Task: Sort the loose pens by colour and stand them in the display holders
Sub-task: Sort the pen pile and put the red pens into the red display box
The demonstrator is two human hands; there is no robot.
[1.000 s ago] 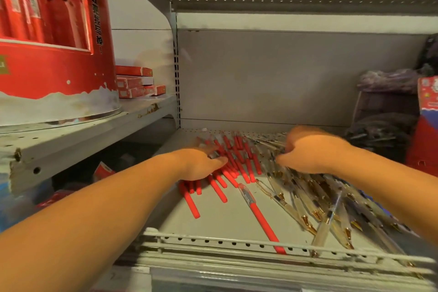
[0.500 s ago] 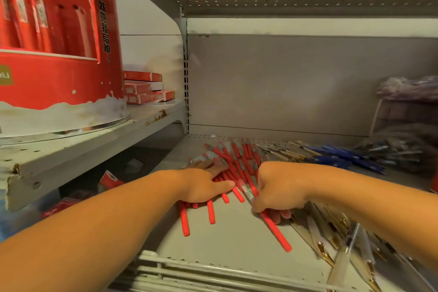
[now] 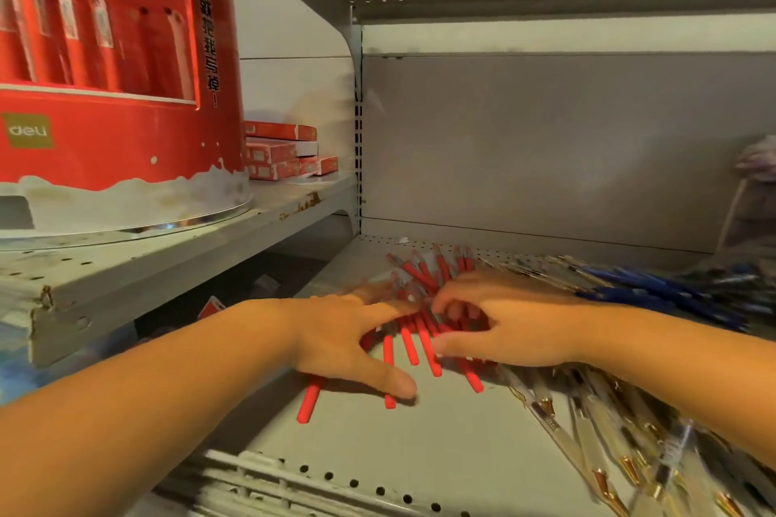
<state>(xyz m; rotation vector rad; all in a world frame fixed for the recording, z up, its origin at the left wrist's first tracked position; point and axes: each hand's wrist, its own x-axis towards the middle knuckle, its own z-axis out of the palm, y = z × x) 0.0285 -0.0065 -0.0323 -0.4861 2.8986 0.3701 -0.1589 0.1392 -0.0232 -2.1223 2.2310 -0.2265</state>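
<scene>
Gathering step: left hand (image 3: pixel 336 340) spread flat on the red pens (image 3: pixel 409 346), right hand (image 3: pixel 512 327) cupped round them. Next call, likely: square the bunch, grip, lift.

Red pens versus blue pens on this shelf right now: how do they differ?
Colour: the red pens have red barrels, the blue pens dark blue. Place: the red pens lie central, the blue pens further right and back. Handling: the left hand rests on the red pens, the right hand curls round them; no hand touches the blue pens. Both lie loose on the shelf.
</scene>
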